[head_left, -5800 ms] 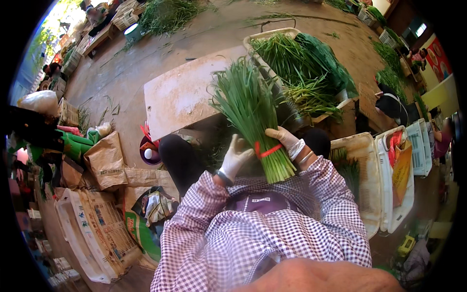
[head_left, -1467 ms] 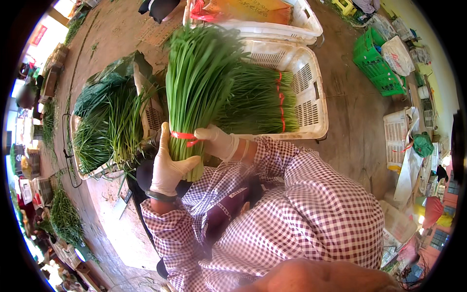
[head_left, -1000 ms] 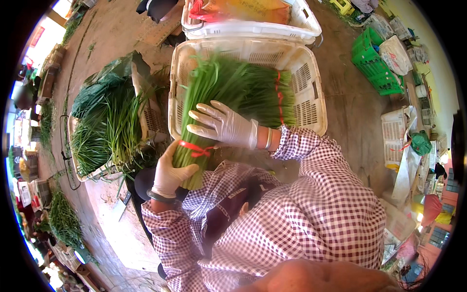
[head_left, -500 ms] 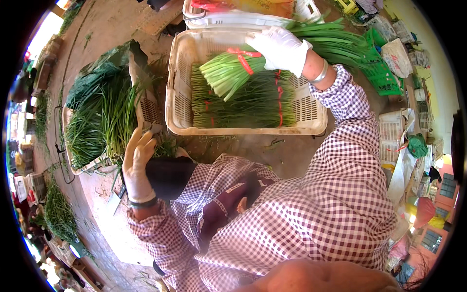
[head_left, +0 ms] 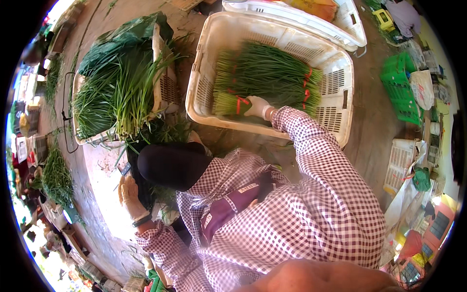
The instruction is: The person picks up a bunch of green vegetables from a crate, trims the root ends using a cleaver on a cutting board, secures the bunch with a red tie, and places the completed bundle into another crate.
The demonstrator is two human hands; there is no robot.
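My gloved right hand (head_left: pixel 259 106) is down inside a large off-white plastic crate (head_left: pixel 193 100). Its fingers curl onto a bundle of garlic chives (head_left: pixel 224 104) at the near left, beside the red tie around the pale stem ends. More tied bundles (head_left: pixel 272 68) lie across the crate, with red ties at both ends. My gloved left hand (head_left: pixel 131 197) is held over a pale work surface (head_left: pixel 104 194), fingers stretched out and nothing in them. A flat metal piece (head_left: pixel 125 169) lies just beyond its fingertips; its kind is unclear.
Left of the crate stands another container (head_left: pixel 156 63) heaped with loose chives (head_left: pixel 129 92) and dark green sheeting (head_left: pixel 121 41). A white crate (head_left: pixel 292 18) touches the far side. Off to the right are a green basket (head_left: pixel 401 87) and a pale crate (head_left: pixel 401 163).
My right hand has brought the chive bundle from above the far rim down into the crate's near left. My left hand has drawn back toward me, its fingers straighter. The view has shifted.
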